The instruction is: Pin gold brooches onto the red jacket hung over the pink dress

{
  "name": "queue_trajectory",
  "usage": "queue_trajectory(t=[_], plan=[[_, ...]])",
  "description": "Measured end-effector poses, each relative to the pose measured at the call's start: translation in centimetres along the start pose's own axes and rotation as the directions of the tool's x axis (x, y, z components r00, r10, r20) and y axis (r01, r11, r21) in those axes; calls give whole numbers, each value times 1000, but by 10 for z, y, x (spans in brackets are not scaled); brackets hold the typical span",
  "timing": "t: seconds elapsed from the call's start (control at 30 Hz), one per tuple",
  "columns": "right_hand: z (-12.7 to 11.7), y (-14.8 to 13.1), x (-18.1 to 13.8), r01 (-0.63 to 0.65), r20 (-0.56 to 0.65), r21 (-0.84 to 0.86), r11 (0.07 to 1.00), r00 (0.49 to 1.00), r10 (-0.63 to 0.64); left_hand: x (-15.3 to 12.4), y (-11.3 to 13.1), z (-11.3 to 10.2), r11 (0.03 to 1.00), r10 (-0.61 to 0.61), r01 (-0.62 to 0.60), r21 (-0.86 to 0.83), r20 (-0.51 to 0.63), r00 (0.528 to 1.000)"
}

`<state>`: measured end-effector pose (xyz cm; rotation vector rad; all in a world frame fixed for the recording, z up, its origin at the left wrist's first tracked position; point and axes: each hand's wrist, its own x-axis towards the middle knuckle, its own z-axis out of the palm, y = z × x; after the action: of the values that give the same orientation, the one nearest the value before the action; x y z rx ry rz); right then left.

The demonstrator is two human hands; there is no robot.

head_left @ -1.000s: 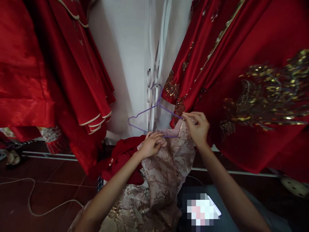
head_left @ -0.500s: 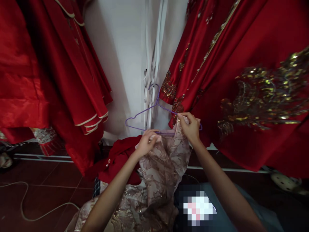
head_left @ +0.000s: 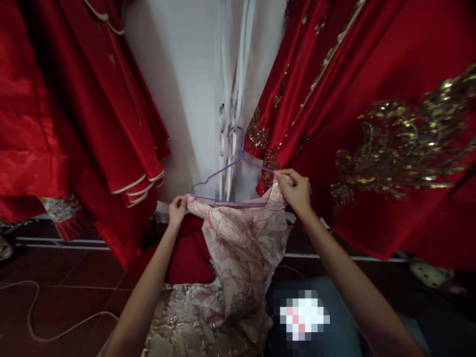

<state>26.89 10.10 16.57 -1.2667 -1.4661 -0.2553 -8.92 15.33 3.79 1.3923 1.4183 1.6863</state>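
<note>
Pale gold-patterned dress [head_left: 241,243] pinched at both shoulders against a purple hanger [head_left: 242,153]

The dress runs from the centre to the bottom of the frame; its weight could drag a shoulder down if either pinch slackened. The hanger, at mid-frame along the neckline, might tip if the cloth were tugged unevenly. The right hand [head_left: 296,193], right of centre, grips one shoulder; whether it clasps the wire too, I cannot tell. The left hand [head_left: 178,209], left of centre, grips the other.

Red garments [head_left: 92,104] fill upper left and upper right, overlapping too much to count. Otherwise: one dress, one crumpled red cloth [head_left: 188,258] left of centre, one hanger, two hands, one pale cable [head_left: 37,297] lower left.
</note>
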Motion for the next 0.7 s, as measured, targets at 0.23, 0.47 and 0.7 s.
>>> queue_trajectory(t=[0.23,0.47,0.7], plan=[[-2,-2,1,-7,8,20,1000,1000,7,6,-5,-3,1000,1,-1,-2,-3,1000],[-4,-4,2,-6,2,30,1000,1000,6,3,-8,-5,999,25,-25,-20,-21,999],[-1,-3,-1,-36,25,90,995,999,34,22,24,-2,991,129,-131,39,51,990]])
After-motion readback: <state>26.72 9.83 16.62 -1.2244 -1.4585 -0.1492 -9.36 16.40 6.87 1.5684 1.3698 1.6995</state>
